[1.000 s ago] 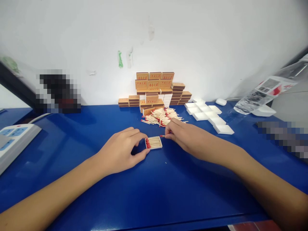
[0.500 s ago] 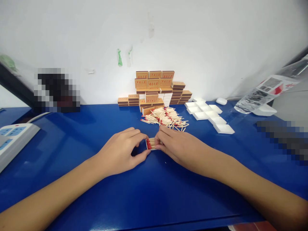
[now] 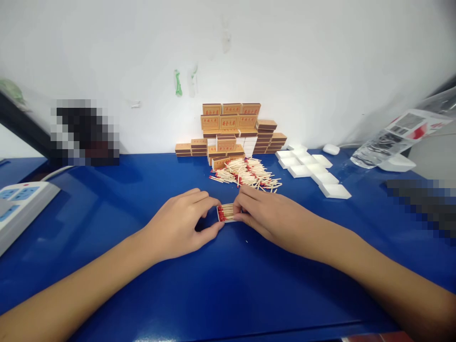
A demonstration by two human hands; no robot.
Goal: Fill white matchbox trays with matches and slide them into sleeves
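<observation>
A small white matchbox tray (image 3: 228,222) with red-headed matches (image 3: 226,212) lying lengthwise in it rests on the blue table. My left hand (image 3: 185,221) grips the tray's left end between thumb and forefinger, beside the red heads. Over the right end of the tray is my right hand (image 3: 265,213), thumb and fingertips drawn together on the matches; it hides that end. Just beyond my hands spreads a loose heap of matches (image 3: 249,173), most with pale sticks showing.
Stacked matchboxes (image 3: 228,122) stand against the wall behind the heap. White empty trays (image 3: 315,168) lie right of it. A clear plastic bottle (image 3: 377,142) leans at the far right, and a white power strip (image 3: 32,199) sits at the left.
My right fingers have shifted slightly right along the tray, so more of the matches shows. My left hand keeps its hold on the tray's end. The view has moved a little.
</observation>
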